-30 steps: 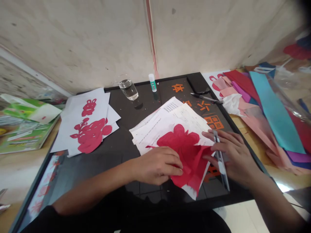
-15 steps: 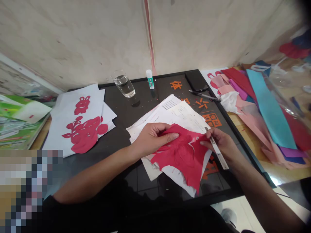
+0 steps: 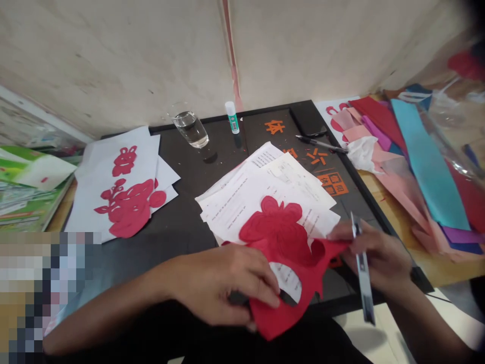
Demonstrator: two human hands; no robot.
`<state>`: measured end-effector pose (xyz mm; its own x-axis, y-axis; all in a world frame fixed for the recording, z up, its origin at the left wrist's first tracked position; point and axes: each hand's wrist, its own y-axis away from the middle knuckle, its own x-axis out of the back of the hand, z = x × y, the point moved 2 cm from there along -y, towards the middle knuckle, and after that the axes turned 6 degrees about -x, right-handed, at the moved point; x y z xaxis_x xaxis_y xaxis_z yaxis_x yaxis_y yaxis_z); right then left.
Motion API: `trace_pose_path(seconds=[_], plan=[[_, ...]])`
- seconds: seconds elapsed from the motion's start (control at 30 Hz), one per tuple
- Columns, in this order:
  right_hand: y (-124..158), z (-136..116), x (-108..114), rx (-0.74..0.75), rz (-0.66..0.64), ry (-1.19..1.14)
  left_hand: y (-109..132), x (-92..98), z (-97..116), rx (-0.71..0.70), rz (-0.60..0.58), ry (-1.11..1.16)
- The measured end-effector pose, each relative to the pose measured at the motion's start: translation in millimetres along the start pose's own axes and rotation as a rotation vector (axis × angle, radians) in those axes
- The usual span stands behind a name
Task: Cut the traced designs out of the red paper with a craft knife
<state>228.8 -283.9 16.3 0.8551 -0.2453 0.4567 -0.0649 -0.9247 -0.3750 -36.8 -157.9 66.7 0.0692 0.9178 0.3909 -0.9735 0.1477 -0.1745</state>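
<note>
My left hand (image 3: 231,280) is closed on the lower left part of a cut sheet of red paper (image 3: 273,323), thumb below and fingers on top. A rounded hole in the sheet shows printed paper behind it. My right hand (image 3: 382,255) pinches the sheet's right corner and also holds a slim craft knife (image 3: 364,283), its tip pointing up and away from me. Under and beyond the sheet, a red paper cut-out (image 3: 278,222) with rounded, petal-like lobes shows on the stack of printed papers (image 3: 235,207). Whether it is still joined to the sheet, I cannot tell.
A glass of water (image 3: 191,129) and a glue stick (image 3: 232,119) stand near the wall. White sheets with red cut-outs (image 3: 131,207) lie at left. A pen (image 3: 322,145) and orange paper characters (image 3: 275,126) are at right, beside coloured paper strips (image 3: 428,167).
Both hands have drawn the red sheet toward me, and the lobed cut-out now shows on the papers. The right hand has moved right and down with the knife.
</note>
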Motion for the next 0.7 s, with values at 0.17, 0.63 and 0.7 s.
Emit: trace_pose_path(seconds=[0.17, 0.63, 0.7], plan=[[25, -25, -6, 0.372, -0.170, 0.246, -2, -4.9, -5, -0.035, -0.070, 0.041], [89, -30, -1, 0.308, -0.234, 0.502, -39, -34.0, -89, 0.098, -0.091, -0.834], [94, -27, -1, 0.275, -0.247, 0.480, -37, -37.0, -89, 0.110, -0.073, -0.858]])
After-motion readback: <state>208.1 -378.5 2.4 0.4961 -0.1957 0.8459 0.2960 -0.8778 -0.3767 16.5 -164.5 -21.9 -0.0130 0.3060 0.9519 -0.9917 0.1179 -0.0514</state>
